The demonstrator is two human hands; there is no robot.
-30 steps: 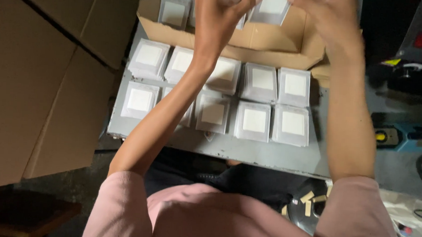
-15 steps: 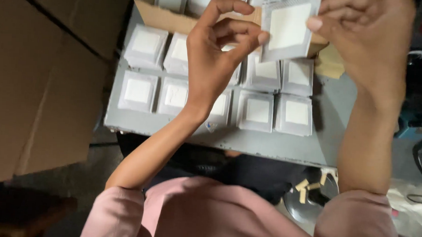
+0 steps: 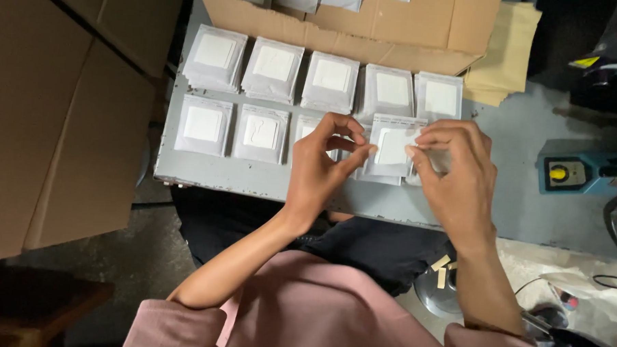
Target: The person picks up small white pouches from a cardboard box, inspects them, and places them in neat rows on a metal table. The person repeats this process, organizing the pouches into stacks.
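Observation:
A flat white packet (image 3: 391,146) with a square pad inside is held low over the front row of packet stacks on the grey metal table (image 3: 253,178). My left hand (image 3: 320,168) pinches the packet's left edge between thumb and fingertips. The fingertips of my right hand (image 3: 453,173) grip its right edge. Below the packet lie other stacks of the same white packets (image 3: 262,132), set in two rows across the table.
An open cardboard box (image 3: 395,29) with more packets stands at the table's far edge. Large flat cardboard boxes (image 3: 51,116) stand to the left. At the right a blue device with a yellow knob (image 3: 567,173) sits beside dark equipment.
Both hands have come down from the open box with one packet between them, and now hold it low over the front row of stacks.

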